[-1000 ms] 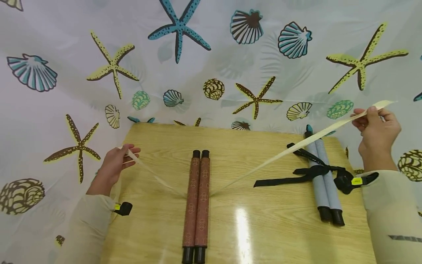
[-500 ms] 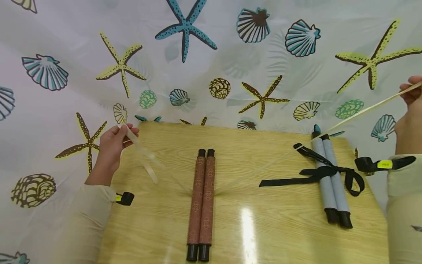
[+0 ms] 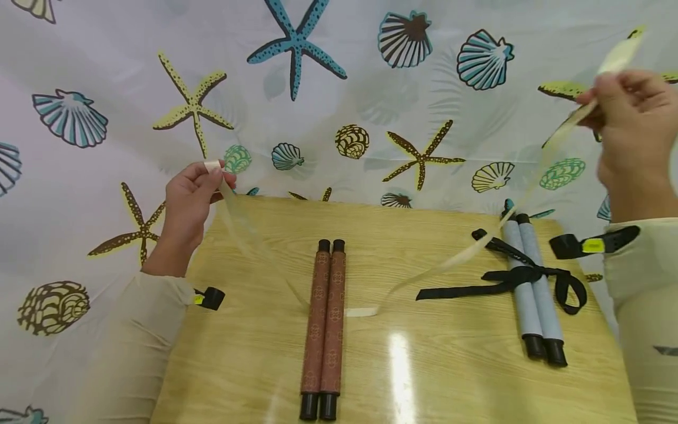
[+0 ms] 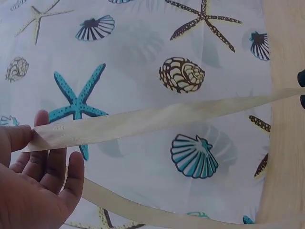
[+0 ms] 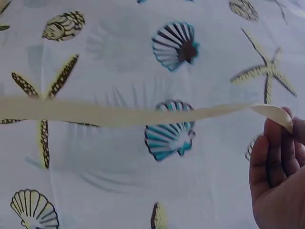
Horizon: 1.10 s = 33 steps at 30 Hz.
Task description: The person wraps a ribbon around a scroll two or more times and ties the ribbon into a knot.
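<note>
A reddish-brown patterned scroll [image 3: 332, 330] with black knobs lies on the table, its two rolls side by side. A cream ribbon [image 3: 461, 257] passes beneath it and rises on both sides, slack at the right. My left hand [image 3: 186, 200] pinches one length of the ribbon between thumb and fingers, up at the left. In the left wrist view, the ribbon [image 4: 143, 123] runs from the thumb toward the scroll. High at the right, my right hand [image 3: 632, 121] pinches the other length near its end. The right wrist view has this ribbon [image 5: 109, 115] twisting near the fingertips.
On the right of the wooden table [image 3: 434, 353] lies a second scroll, grey-blue [image 3: 525, 300], tied with a black ribbon [image 3: 466, 291]. A white cloth [image 3: 318, 118] printed with starfish and shells hangs behind and at the sides.
Both hands have risen while holding the ribbon; the right one first went outward, then back inward and up. The right length went from taut to slack, partly touching the table beside the scroll.
</note>
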Available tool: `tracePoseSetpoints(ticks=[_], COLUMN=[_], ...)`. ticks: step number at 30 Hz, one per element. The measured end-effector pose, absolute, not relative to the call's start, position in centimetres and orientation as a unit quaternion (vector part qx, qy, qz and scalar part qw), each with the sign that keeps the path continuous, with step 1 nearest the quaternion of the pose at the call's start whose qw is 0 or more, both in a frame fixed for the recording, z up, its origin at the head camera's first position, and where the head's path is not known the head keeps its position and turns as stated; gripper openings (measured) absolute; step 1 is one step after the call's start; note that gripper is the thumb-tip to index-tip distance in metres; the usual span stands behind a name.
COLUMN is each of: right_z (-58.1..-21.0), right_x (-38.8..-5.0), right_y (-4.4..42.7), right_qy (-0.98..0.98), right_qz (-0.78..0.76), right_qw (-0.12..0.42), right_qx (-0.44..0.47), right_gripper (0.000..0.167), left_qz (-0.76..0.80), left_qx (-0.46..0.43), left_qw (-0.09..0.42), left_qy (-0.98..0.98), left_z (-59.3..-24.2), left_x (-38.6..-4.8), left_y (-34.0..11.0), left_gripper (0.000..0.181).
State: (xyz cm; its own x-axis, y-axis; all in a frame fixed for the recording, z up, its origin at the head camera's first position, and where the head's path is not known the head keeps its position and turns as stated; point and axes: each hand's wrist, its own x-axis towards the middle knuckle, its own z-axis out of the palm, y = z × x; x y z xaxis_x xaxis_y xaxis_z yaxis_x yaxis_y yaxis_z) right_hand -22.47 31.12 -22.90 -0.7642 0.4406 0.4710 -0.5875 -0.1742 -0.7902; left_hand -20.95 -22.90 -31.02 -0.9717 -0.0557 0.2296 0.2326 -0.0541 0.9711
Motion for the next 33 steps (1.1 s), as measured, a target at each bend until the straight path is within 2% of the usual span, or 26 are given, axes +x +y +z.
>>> tracePoseSetpoints(ticks=[2, 6, 13, 16, 19, 22, 26, 29, 33], right_z=[-23.0, -23.5, -25.2, -26.0, -26.3, -26.2, -26.2, -26.3, -26.3], right_x=[-22.6, -22.9, -22.9, -22.8, -22.6, -22.5, -22.1, -21.9, -22.0], right_y=[28.1, 22.3, 13.3, 10.8, 9.6, 9.2, 8.9, 8.7, 9.2], right_qy=[-0.547, -0.626, -0.806, -0.801, -0.775, -0.748, -0.756, -0.757, -0.722], right_qz=[0.79, 0.753, 0.571, 0.568, 0.581, 0.599, 0.586, 0.58, 0.604], right_qw=[0.256, 0.135, -0.024, -0.072, -0.1, -0.116, -0.085, -0.062, -0.087], right_qx=[0.103, 0.151, 0.153, 0.174, 0.226, 0.262, 0.28, 0.295, 0.325], right_gripper=[0.012, 0.008, 0.024, 0.026, 0.025, 0.024, 0.021, 0.022, 0.024], left_qz=[-0.721, -0.711, -0.65, -0.635, -0.608, -0.585, -0.544, -0.538, -0.591], left_qx=[-0.088, -0.132, -0.222, -0.266, -0.297, -0.315, -0.337, -0.324, -0.263], left_qw=[0.098, 0.082, 0.04, 0.002, -0.035, -0.045, -0.03, -0.036, -0.065], left_qy=[-0.68, -0.686, -0.726, -0.726, -0.736, -0.746, -0.768, -0.777, -0.76], left_z=[-30.3, -29.0, -27.5, -27.3, -27.2, -27.3, -27.6, -28.0, -29.2], left_x=[-21.2, -21.9, -22.1, -21.9, -21.6, -21.3, -20.9, -20.7, -20.9], left_y=[-21.6, -18.7, -14.8, -13.3, -12.1, -11.4, -11.0, -11.0, -11.5], left_gripper=[0.018, 0.029, 0.039, 0.042, 0.046, 0.048, 0.049, 0.064, 0.08])
